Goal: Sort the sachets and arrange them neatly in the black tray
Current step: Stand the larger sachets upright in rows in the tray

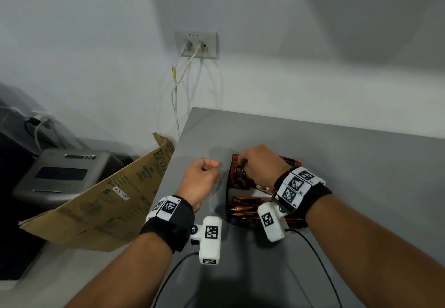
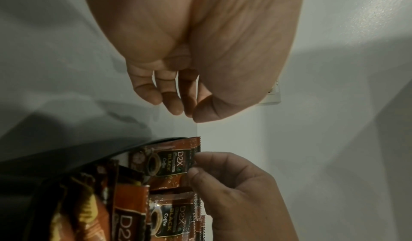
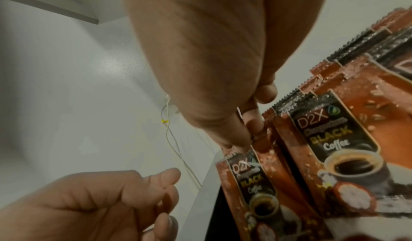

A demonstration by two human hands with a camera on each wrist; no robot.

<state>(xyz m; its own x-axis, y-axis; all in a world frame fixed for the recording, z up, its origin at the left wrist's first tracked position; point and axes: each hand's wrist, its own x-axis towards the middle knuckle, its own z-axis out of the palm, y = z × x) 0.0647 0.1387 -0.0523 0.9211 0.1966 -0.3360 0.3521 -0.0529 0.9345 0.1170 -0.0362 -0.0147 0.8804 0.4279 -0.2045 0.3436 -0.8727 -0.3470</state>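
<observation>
- Brown foil sachets (image 1: 240, 179) stand packed in the black tray (image 1: 227, 201), which sits on the grey table (image 1: 349, 163) toward the 12 o'clock side of my arms.
- My right hand (image 1: 261, 164) is over the tray's far end, thumb and forefinger closed in a pinch on the top edge of one upright sachet at the 10 o'clock corner of the pack.
- From the right wrist view I see that fingertip pinch on the crimped seal; the other fingers curl in behind.
- My left hand (image 1: 201, 182) is just off the tray at 9 o'clock, fingers loosely curled with the thumb resting against them; I see nothing held in it.
- Hidden: my right wrist and its camera mount cover the tray's middle, so I cannot count the sachets or make out any dividers.
- Near the tray's 6 o'clock end lie orange-gold sachets (image 1: 243, 207); their print is too small to read.
- Readable on the brown packs: "D2X", "BLACK", "Coffee", with a cup picture; one smaller line of lettering is blurred.
- Beyond the table's 9 o'clock edge leans a cardboard flap (image 1: 106, 201) printed "ECO", with a small sticker I cannot read surely.
- At 12 o'clock on the wall, a socket plate (image 1: 196, 45) with two plugs in it is marked "9PP-11".
</observation>
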